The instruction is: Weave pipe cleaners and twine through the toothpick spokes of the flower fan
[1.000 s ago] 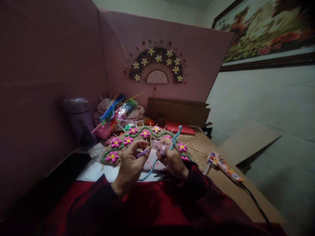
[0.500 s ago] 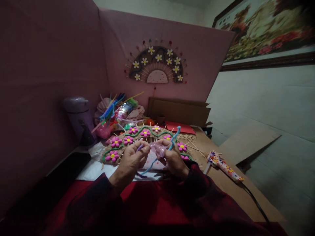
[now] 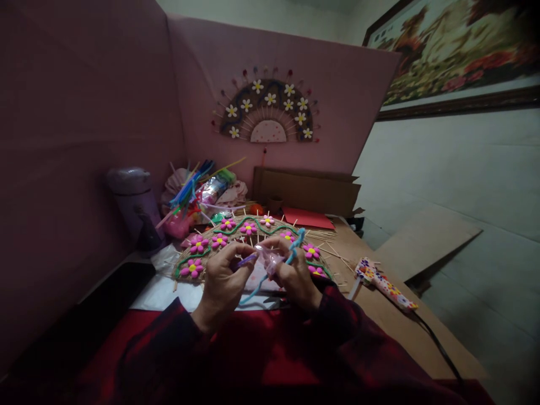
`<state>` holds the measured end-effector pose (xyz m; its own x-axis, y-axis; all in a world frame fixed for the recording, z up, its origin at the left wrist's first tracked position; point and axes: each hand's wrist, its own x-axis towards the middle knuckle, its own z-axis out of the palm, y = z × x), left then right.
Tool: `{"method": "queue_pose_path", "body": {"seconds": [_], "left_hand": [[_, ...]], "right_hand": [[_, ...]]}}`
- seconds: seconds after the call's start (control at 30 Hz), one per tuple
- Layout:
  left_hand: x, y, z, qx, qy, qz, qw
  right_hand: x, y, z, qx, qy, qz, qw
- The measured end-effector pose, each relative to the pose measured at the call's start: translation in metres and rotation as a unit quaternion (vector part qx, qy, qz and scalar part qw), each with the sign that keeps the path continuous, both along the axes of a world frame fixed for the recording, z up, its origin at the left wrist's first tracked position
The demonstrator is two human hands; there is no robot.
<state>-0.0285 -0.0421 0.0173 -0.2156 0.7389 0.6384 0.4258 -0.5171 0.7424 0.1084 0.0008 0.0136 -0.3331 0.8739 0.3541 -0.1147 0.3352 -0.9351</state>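
From the wearer's head, near the surface (image 3: 405, 332), the camera faces forward and down: left grip (image 3: 223, 281) at 7 o'clock, right grip (image 3: 297, 278) at 5, pink panel (image 3: 337, 107) at 12, framed picture (image 3: 458, 56) at 2.

- The left hand (image 3: 223, 278) pinches a purple pipe cleaner (image 3: 247, 260).
- The right hand (image 3: 297, 278) grips a blue pipe cleaner (image 3: 254, 293) and a crinkled translucent plastic wrapper (image 3: 270, 260).
- Just beyond lies a pink-flowered fan (image 3: 237, 233).
- On the right rests a flower-patterned glue gun (image 3: 386, 286).
- Far left stands a purple tumbler (image 3: 135, 205).
- A white-flowered fan (image 3: 265, 90) shows against the far pink panel (image 3: 337, 101).
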Motion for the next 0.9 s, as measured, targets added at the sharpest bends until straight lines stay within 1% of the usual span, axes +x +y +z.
{"method": "queue_pose_path", "body": {"seconds": [0.07,0.17,0.2,0.27,0.37,0.5,0.57,0.6,0.67,0.73,0.8,0.9], "left_hand": [[0.001,0.0,0.001,-0.004,-0.006,-0.005,1.0],[0.002,0.001,0.0,-0.031,-0.034,-0.021,0.999],[0.002,0.002,0.0,-0.044,-0.045,-0.026,0.998],[0.003,0.003,-0.002,-0.07,-0.063,-0.034,0.995],[0.004,0.003,-0.002,-0.091,-0.07,-0.038,0.993],[0.002,0.002,0.0,-0.101,-0.058,-0.024,0.993],[0.0,0.003,0.001,-0.116,-0.068,-0.036,0.99],[-0.001,0.004,0.002,-0.13,-0.084,-0.053,0.986],[-0.002,0.005,0.004,-0.171,-0.143,-0.102,0.97],[-0.003,0.006,0.006,-0.206,-0.214,-0.147,0.944],[-0.003,0.006,0.009,-0.222,-0.265,-0.166,0.924],[-0.003,0.004,0.012,-0.216,-0.296,-0.164,0.916]], "right_hand": [[0.001,-0.001,-0.001,0.079,-0.039,-0.031,0.996],[0.002,-0.001,-0.004,0.202,-0.103,-0.075,0.971],[0.002,-0.001,-0.005,0.231,-0.119,-0.085,0.962],[0.003,-0.001,-0.007,0.261,-0.14,-0.094,0.951],[0.004,-0.002,-0.007,0.275,-0.16,-0.101,0.943],[0.004,-0.004,-0.005,0.275,-0.17,-0.129,0.937],[0.004,-0.004,-0.004,0.269,-0.168,-0.151,0.936],[0.004,-0.004,-0.003,0.267,-0.164,-0.161,0.936],[0.005,-0.002,-0.002,0.259,-0.148,-0.18,0.937],[0.005,0.0,-0.002,0.241,-0.123,-0.188,0.944],[0.005,0.002,-0.001,0.226,-0.106,-0.185,0.951],[0.005,0.004,-0.002,0.228,-0.106,-0.19,0.949]]}}
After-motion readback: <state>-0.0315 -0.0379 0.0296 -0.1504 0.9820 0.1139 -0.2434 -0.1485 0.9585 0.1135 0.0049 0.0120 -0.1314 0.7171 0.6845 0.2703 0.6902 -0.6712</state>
